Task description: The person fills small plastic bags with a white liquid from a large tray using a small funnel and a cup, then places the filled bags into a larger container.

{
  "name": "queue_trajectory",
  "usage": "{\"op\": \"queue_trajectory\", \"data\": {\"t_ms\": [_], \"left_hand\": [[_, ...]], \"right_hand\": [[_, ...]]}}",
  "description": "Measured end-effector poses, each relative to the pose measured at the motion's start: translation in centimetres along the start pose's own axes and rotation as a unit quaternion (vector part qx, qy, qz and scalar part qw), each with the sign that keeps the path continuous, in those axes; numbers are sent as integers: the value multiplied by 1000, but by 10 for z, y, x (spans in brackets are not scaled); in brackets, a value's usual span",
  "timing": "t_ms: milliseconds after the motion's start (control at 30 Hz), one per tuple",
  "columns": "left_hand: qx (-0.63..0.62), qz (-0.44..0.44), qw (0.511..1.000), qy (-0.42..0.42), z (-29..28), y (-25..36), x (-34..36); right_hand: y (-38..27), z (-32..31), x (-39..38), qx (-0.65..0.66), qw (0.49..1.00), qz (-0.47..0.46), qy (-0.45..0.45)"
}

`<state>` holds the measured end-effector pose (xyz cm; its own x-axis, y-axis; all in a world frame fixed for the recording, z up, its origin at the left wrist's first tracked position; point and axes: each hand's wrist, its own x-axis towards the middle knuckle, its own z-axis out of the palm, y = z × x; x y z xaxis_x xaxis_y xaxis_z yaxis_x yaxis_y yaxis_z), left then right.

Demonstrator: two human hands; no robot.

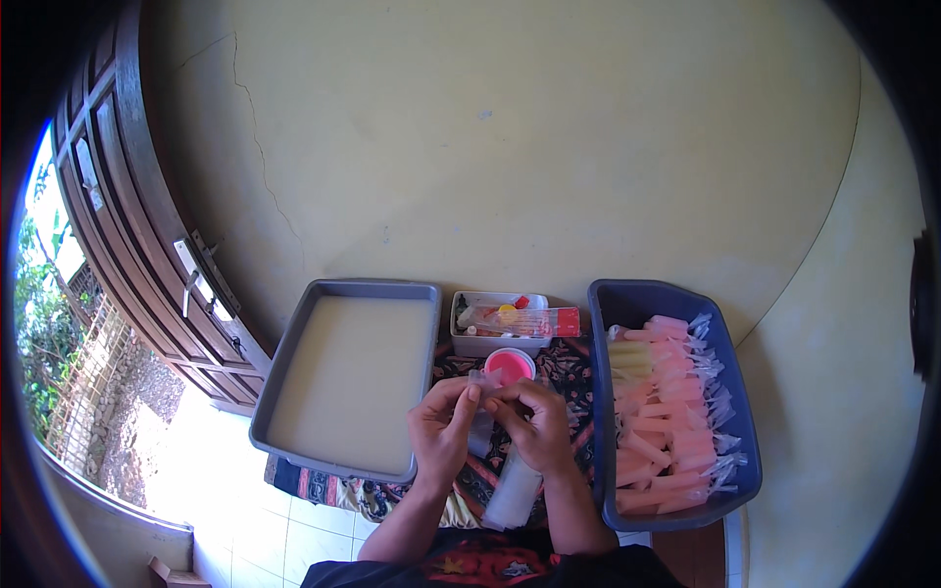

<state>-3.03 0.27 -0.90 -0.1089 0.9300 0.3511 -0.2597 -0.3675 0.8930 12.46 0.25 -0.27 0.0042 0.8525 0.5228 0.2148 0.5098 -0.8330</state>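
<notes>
My left hand (443, 421) and my right hand (527, 423) pinch a thin clear plastic bag (484, 385) between thumbs and forefingers, just in front of a white cup (490, 358) of bright pink liquid. Under and below my hands, a pile of clear plastic bags (508, 495) lies on the patterned dark cloth (573, 377).
A grey tray (263, 412) of milky pale liquid sits left; a dark blue bin (732, 402) holds several tied pink and pale-yellow tubes at right. Behind the cup sits a white container (490, 343) with packets. A wall stands behind, an open wooden door (137, 225) at left.
</notes>
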Motion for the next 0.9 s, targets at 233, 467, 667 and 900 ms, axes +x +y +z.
{"op": "queue_trajectory", "data": {"t_ms": [233,467,667,900], "left_hand": [[-75,-99,992,19,-4,-10,-6],[-56,-79,993,73,1,-42,-8],[-30,-99,992,75,1,-74,-9],[-17,-109,990,92,-2,-84,-7]], "right_hand": [[9,-3,-3,28,999,39,-23],[44,-13,7,-211,976,3,44],[70,-6,2,-323,946,-5,-30],[72,-4,3,-260,965,21,16]]}}
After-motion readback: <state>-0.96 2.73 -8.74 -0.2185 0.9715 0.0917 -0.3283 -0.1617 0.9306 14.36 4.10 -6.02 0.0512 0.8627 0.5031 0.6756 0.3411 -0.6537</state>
